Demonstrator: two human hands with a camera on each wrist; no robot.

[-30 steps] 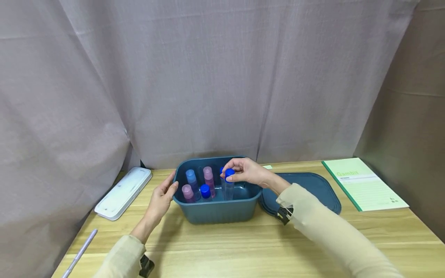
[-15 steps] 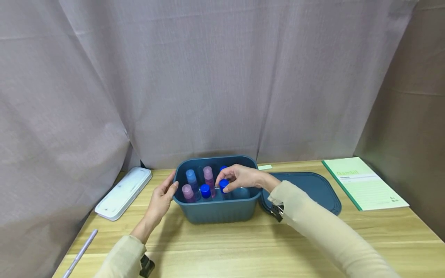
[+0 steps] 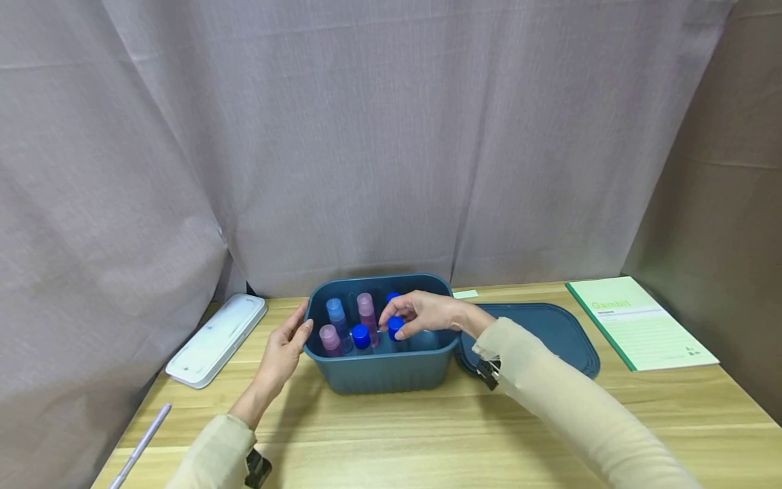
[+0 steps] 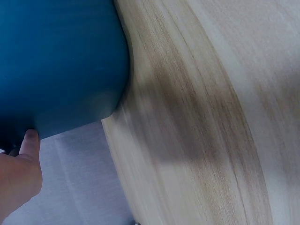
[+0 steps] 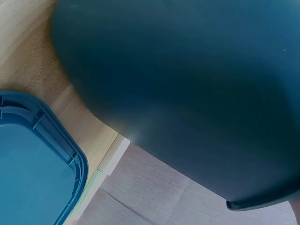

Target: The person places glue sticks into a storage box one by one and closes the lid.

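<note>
A dark blue plastic bin (image 3: 381,370) stands on the wooden table and holds several small upright bottles with pink and blue caps. My right hand (image 3: 421,314) reaches into the bin from the right. Its thumb and fingers pinch the cap of a clear blue-capped bottle (image 3: 395,327), which stands low in the bin beside another blue-capped bottle (image 3: 360,335). My left hand (image 3: 284,346) lies flat against the bin's left end. The left wrist view shows its thumb (image 4: 30,140) touching the bin (image 4: 56,61). Only the bin's wall (image 5: 187,93) fills the right wrist view.
The bin's blue lid (image 3: 550,333) lies flat just right of the bin, also seen as the lid (image 5: 33,164). A green notebook (image 3: 638,324) lies at far right, a white case (image 3: 216,337) at left, a lilac pen (image 3: 142,443) near the front left edge. A curtain hangs behind.
My right hand has lowered the blue-capped bottle from above the rim down into the bin. The left hand has stayed on the bin's left end.
</note>
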